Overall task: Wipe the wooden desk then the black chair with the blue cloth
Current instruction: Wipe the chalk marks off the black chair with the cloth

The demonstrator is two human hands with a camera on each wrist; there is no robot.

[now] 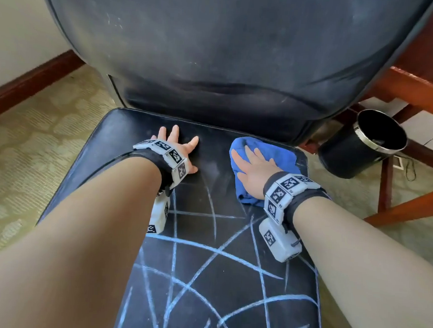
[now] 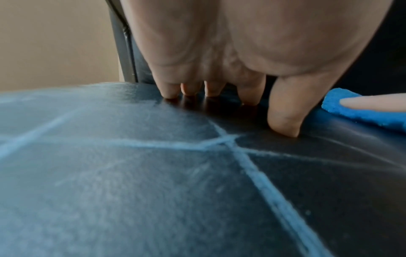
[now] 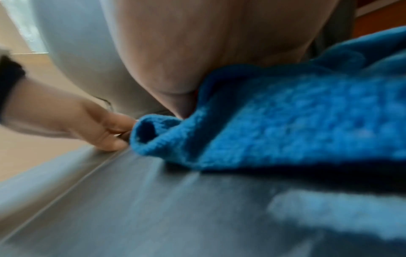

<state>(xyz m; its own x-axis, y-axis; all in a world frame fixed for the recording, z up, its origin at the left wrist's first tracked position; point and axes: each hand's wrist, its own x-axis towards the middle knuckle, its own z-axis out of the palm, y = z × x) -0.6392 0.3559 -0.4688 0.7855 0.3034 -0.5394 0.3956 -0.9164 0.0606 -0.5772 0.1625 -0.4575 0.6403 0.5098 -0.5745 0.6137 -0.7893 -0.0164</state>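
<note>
Cloth, the blue cloth (image 1: 266, 156), lay bunched at the seat's one o'clock corner near the backrest, pinned under the right hand (image 1: 252, 170), whose grip was flat, fingers straight and apart, likely to spread wiping pressure. Chalk lines (image 1: 206, 251) crossed the black chair (image 1: 126, 144) toward six o'clock. At eleven o'clock the left hand (image 1: 176, 149) pressed splayed fingertips (image 2: 283, 128) down, probably steadying.
</note>
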